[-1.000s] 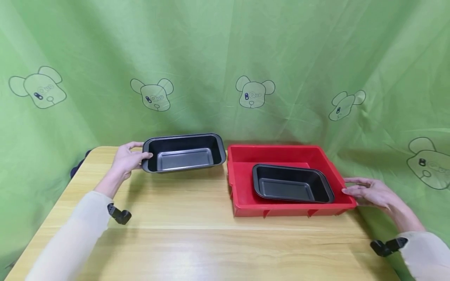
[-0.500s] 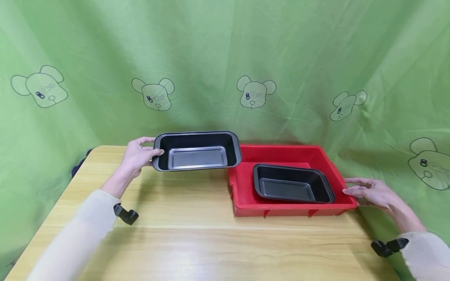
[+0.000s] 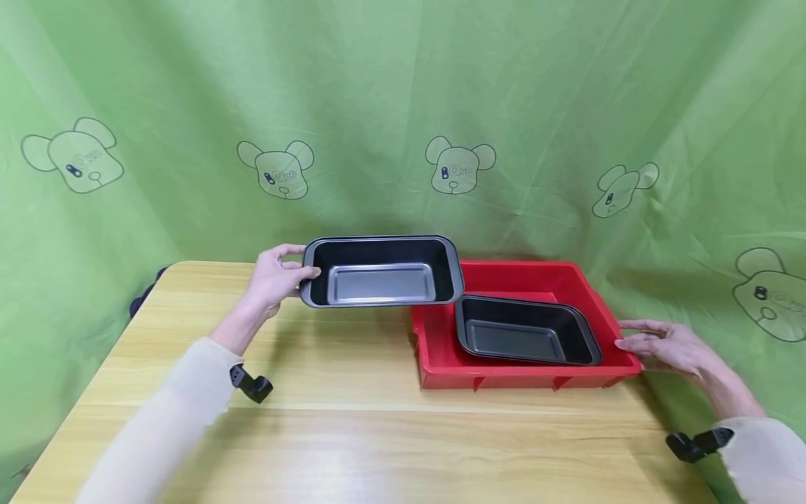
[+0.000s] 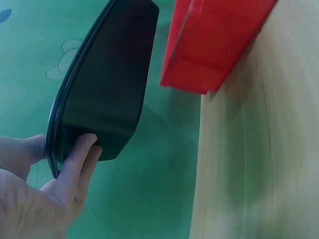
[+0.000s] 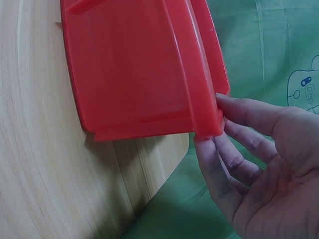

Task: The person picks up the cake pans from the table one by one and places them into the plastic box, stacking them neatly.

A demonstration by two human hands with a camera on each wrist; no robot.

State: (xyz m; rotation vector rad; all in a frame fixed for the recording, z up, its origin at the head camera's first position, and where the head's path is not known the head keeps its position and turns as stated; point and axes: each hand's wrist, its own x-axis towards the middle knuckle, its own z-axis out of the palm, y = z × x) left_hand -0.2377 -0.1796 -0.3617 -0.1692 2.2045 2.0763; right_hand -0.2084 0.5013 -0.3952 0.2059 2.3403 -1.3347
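My left hand (image 3: pixel 273 278) pinches the short end of a black loaf pan (image 3: pixel 380 283), thumb inside the rim and fingers against the outer wall. That pan is held up off the table, tipped so its inside faces me, and its right end overlaps the red plastic bin (image 3: pixel 529 379) in the head view. The left wrist view shows the pan's dark underside (image 4: pixel 107 84). In the bin lies a second black loaf pan (image 3: pixel 513 341), slightly tilted. At the bin's right end, my right hand (image 3: pixel 676 350) grips the rim (image 5: pixel 197 84) between thumb and fingers.
Both the bin and the raised pan are over a light wooden table (image 3: pixel 352 448). Behind it hangs a green curtain (image 3: pixel 378 91) printed with bear heads, close to the back edge. The table's right edge runs just beneath my right hand.
My left hand has carried its loaf pan rightward, from beside the bin to where it overlaps the bin's left part. My right hand, the bin and the second pan have stayed put.
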